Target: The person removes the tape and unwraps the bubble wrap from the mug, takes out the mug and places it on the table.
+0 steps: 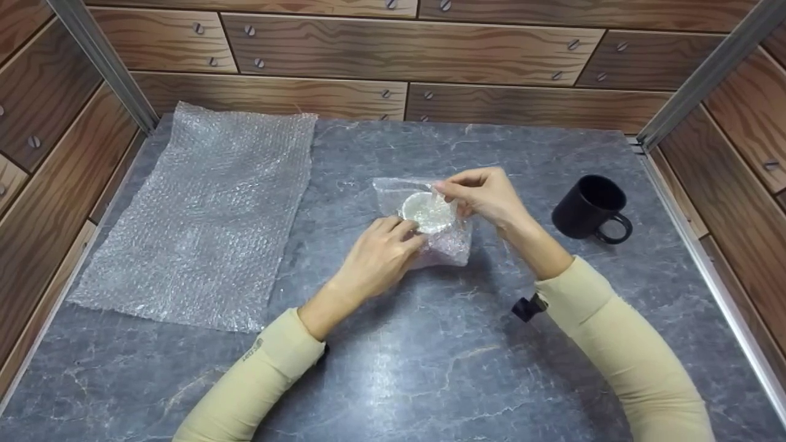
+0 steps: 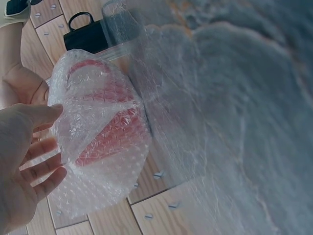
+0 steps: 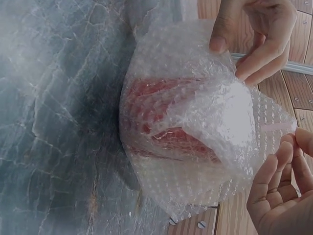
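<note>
A red-and-white, round-topped object, seemingly a mug, stands inside bubble wrap near the table's middle. Its pale circular top shows through the plastic. My left hand holds the bundle's near left side, thumb and fingers against the plastic. On the far right side, my right hand pinches an edge of the wrap between thumb and fingertips. A narrow pale strip, perhaps tape, runs to those fingertips in the right wrist view. Folded layers of plastic blur the wrapped object's exact shape.
A flat sheet of bubble wrap lies on the left of the grey marbled table. At the right stands a black mug, its handle toward the near right. Wood-patterned walls and metal posts border the table.
</note>
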Action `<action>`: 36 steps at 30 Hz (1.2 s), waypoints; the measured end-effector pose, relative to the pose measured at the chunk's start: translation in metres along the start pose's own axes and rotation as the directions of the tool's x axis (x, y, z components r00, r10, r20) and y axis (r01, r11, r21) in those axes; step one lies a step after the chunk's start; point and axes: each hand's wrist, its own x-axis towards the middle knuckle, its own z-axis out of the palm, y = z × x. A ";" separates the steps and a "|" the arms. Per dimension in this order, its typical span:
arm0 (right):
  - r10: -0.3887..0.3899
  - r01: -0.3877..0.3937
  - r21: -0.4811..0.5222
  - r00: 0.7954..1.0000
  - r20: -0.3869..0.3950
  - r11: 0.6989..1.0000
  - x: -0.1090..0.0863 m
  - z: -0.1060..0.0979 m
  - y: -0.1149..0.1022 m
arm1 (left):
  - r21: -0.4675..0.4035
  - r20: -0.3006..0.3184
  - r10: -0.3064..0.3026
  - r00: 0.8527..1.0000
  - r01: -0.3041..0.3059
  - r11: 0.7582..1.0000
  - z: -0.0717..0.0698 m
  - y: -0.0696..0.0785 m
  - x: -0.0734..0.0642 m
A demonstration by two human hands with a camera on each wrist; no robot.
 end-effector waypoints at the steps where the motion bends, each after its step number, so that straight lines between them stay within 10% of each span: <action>1: -0.002 0.002 0.005 1.000 -0.001 1.000 0.001 0.000 0.000 | 0.000 0.000 -0.001 1.000 0.001 1.000 0.000 0.000 0.000; 36: 0.072 -0.059 0.111 0.991 -0.116 0.992 0.055 0.002 -0.004 | -0.006 -0.018 -0.009 1.000 0.008 1.000 0.000 0.000 0.000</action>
